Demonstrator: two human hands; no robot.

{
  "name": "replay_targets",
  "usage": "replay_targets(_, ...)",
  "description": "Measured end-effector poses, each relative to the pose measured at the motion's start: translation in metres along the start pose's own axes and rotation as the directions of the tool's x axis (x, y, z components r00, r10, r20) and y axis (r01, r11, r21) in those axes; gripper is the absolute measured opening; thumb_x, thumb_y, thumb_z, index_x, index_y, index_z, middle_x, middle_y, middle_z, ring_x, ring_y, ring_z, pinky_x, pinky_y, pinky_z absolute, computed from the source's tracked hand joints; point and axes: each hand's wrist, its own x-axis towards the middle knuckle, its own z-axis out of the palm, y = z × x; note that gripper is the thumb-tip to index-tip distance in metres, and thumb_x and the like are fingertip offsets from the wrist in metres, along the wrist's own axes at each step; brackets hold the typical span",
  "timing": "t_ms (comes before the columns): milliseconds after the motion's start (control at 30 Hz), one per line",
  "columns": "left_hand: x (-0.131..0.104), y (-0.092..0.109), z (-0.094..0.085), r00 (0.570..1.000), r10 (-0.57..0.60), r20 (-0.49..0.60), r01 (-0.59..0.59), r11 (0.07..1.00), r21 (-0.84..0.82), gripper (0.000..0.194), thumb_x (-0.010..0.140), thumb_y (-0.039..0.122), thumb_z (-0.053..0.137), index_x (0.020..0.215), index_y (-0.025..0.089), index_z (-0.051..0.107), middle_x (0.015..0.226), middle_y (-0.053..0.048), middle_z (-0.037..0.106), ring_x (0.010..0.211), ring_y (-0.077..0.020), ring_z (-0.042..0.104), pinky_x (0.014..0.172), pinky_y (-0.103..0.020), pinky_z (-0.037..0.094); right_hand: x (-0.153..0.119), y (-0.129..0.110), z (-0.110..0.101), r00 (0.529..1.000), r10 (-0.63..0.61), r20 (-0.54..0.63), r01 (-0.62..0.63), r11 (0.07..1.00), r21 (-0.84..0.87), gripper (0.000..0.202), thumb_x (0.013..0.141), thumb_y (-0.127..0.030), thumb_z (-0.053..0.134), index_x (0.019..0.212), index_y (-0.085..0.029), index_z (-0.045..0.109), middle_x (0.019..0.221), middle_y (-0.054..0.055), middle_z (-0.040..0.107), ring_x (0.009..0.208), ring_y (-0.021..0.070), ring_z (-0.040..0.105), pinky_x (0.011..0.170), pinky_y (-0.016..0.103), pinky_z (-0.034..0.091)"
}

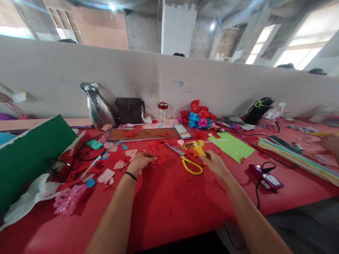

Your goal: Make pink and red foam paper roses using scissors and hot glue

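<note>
My left hand (141, 163), with a black band at the wrist, has thumb and fingers pinched together beside red paper pieces (159, 152); whether they grip one of these is too small to tell. My right hand (214, 161) is closed around the handle of a yellow glue gun (196, 145), whose nozzle points left. Between the hands lie scissors (192, 166) with yellow handles, their blades toward the upper left. Pink paper petals (106, 175) are scattered left of my left hand. A light green sheet (234, 146) lies beyond my right hand.
Along the wall stand a metal jug (97, 107), a dark bag (129, 110), a glass jar (162, 114) and paper flowers (202, 114). A green board (34, 158) leans at left. A purple power strip (267, 177) with a cable lies right. Another person's hand (331, 144) shows at the far right.
</note>
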Motion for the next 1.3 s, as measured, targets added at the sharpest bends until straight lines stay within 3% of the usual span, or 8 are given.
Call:
replay_targets(100, 0.000, -0.001, 0.001, 1.000, 0.007, -0.018, -0.006, 0.999, 0.050, 0.015, 0.047, 0.017, 0.074, 0.048, 0.015, 0.059, 0.042, 0.004, 0.051, 0.038, -0.0054, 0.033, 0.039, -0.021, 0.020, -0.011, -0.018, 0.005, 0.985, 0.082, 0.150, -0.140, 0.892, 0.429, 0.026, 0.065, -0.031, 0.057, 0.086, -0.019, 0.049, 0.082, 0.007, 0.069, 0.066, 0.0178, 0.063, 0.059, 0.028, 0.044)
replay_targets(200, 0.002, -0.003, 0.001, 1.000, 0.001, -0.023, 0.001, 0.997, 0.083, 0.013, 0.048, 0.014, 0.073, 0.047, 0.015, 0.059, 0.042, 0.003, 0.053, 0.039, -0.0066, 0.037, 0.041, -0.021, 0.023, -0.018, -0.031, 0.011, 0.962, 0.091, 0.257, -0.216, 0.830, 0.515, 0.029, 0.062, -0.024, 0.058, 0.089, -0.018, 0.050, 0.081, 0.005, 0.070, 0.060, 0.0156, 0.063, 0.053, 0.025, 0.042)
replay_targets(300, 0.005, -0.007, 0.000, 1.000, -0.013, -0.017, 0.015, 0.993, 0.113, 0.015, 0.047, 0.012, 0.073, 0.045, 0.015, 0.059, 0.041, 0.003, 0.053, 0.041, -0.0077, 0.040, 0.043, -0.021, 0.027, -0.020, -0.033, 0.018, 0.949, 0.065, 0.308, -0.211, 0.858, 0.469, 0.031, 0.061, -0.025, 0.062, 0.090, -0.017, 0.055, 0.081, 0.005, 0.070, 0.064, 0.0155, 0.062, 0.054, 0.024, 0.042)
replay_targets(467, 0.011, -0.013, 0.001, 0.999, -0.045, -0.007, 0.045, 0.987, 0.156, 0.014, 0.047, 0.010, 0.074, 0.048, 0.014, 0.061, 0.044, 0.002, 0.056, 0.046, -0.0093, 0.048, 0.049, -0.021, 0.036, -0.023, -0.029, 0.027, 0.917, -0.082, 0.391, -0.078, 0.923, 0.378, 0.038, 0.064, -0.041, 0.068, 0.091, -0.017, 0.059, 0.088, 0.004, 0.067, 0.077, 0.0179, 0.061, 0.066, 0.027, 0.045)
replay_targets(567, 0.014, -0.016, 0.003, 0.998, -0.062, -0.001, 0.062, 0.984, 0.165, 0.014, 0.049, 0.010, 0.074, 0.051, 0.014, 0.061, 0.048, 0.001, 0.059, 0.050, -0.0108, 0.053, 0.053, -0.022, 0.041, -0.024, -0.030, 0.031, 0.891, -0.137, 0.433, 0.025, 0.967, 0.254, 0.036, 0.071, -0.048, 0.061, 0.088, -0.016, 0.059, 0.077, 0.002, 0.064, 0.070, 0.0167, 0.057, 0.063, 0.027, 0.043)
replay_targets(700, 0.016, -0.019, 0.004, 0.998, -0.068, -0.001, 0.067, 0.982, 0.177, 0.016, 0.049, 0.013, 0.076, 0.053, 0.014, 0.061, 0.052, 0.000, 0.062, 0.055, -0.0124, 0.057, 0.059, -0.023, 0.046, -0.027, -0.035, 0.037, 0.885, -0.196, 0.421, 0.178, 0.981, 0.083, 0.033, 0.079, -0.047, 0.053, 0.089, -0.016, 0.060, 0.072, 0.001, 0.061, 0.065, 0.0162, 0.056, 0.060, 0.026, 0.040)
replay_targets(933, 0.016, -0.019, 0.003, 0.998, -0.059, -0.004, 0.059, 0.976, 0.212, 0.012, 0.051, 0.011, 0.074, 0.057, 0.014, 0.063, 0.051, 0.002, 0.060, 0.054, -0.0111, 0.056, 0.058, -0.022, 0.046, -0.029, -0.040, 0.046, 0.893, -0.195, 0.406, 0.279, 0.947, -0.158, 0.030, 0.082, -0.043, 0.051, 0.090, -0.017, 0.062, 0.081, 0.007, 0.066, 0.074, 0.0207, 0.061, 0.064, 0.027, 0.040)
replay_targets(1300, 0.014, -0.019, 0.005, 0.998, -0.060, 0.019, 0.053, 0.970, 0.239, 0.014, 0.053, 0.013, 0.074, 0.058, 0.014, 0.061, 0.054, 0.001, 0.062, 0.058, -0.0135, 0.060, 0.059, -0.023, 0.047, -0.028, -0.051, 0.049, 0.901, -0.101, 0.421, 0.264, 0.899, -0.350, 0.030, 0.083, -0.042, 0.050, 0.095, -0.017, 0.062, 0.084, 0.007, 0.067, 0.077, 0.0216, 0.061, 0.064, 0.027, 0.037)
